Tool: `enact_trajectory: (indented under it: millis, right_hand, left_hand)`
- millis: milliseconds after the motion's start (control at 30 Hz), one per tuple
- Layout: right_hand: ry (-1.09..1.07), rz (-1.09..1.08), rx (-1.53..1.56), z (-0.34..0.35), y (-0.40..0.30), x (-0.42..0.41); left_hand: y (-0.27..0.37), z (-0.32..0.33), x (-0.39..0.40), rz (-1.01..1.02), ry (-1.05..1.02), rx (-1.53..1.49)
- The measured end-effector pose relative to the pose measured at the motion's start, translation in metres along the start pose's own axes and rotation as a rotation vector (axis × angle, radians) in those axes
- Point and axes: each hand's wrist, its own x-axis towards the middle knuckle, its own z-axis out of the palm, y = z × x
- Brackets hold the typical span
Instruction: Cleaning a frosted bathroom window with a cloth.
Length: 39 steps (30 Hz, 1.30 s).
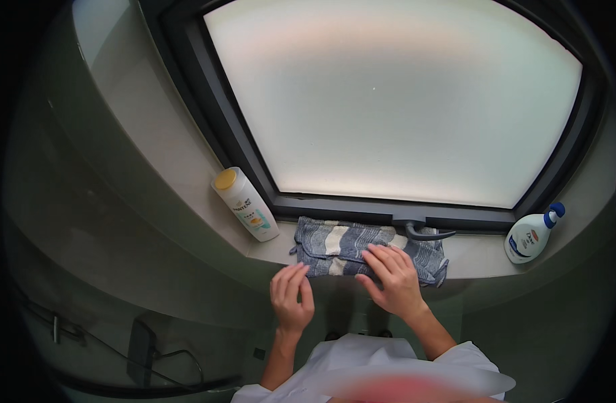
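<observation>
A folded towel (348, 242), checked in blue, grey and cream, lies on the window sill (476, 257) below the frosted pane. My right hand (393, 277) rests on or just over its front right part, fingers apart, gripping nothing. Near the towel's front left corner is my left hand (291, 297), with its fingers slightly bent and nothing held; whether the fingertips touch the cloth cannot be told. The towel's front edge hangs slightly over the sill's edge.
A Pantene bottle (247, 206) with a yellow cap stands left of the towel. At the right end is a white Dove pump bottle (529, 237). The window handle (428, 233) juts over the towel. A shower head with its hose (141, 352) shows at the lower left.
</observation>
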Motion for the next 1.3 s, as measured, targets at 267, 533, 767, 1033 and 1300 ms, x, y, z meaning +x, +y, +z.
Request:
enact_trajectory:
  millis: [267, 533, 767, 1033, 1300]
  right_hand:
    - [0.098, 0.214, -0.134, -0.006, 0.015, -0.021]
    - [0.208, 0.099, -0.266, -0.023, 0.028, -0.045]
    - [0.302, 0.009, -0.161, -0.011, 0.023, -0.037]
    - [-0.017, -0.089, -0.077, 0.002, -0.002, 0.009]
    - [0.134, 0.107, -0.043, 0.005, 0.024, 0.010]
  left_hand:
    - [0.042, 0.031, 0.012, 0.195, -0.264, -0.275]
    - [0.027, 0.076, 0.028, 0.254, -0.382, -0.208]
    - [-0.005, 0.068, 0.020, 0.199, -0.305, -0.122]
    - [-0.062, 0.021, 0.018, 0.145, -0.086, 0.017]
    - [-0.024, 0.006, 0.014, 0.207, -0.045, -0.092]
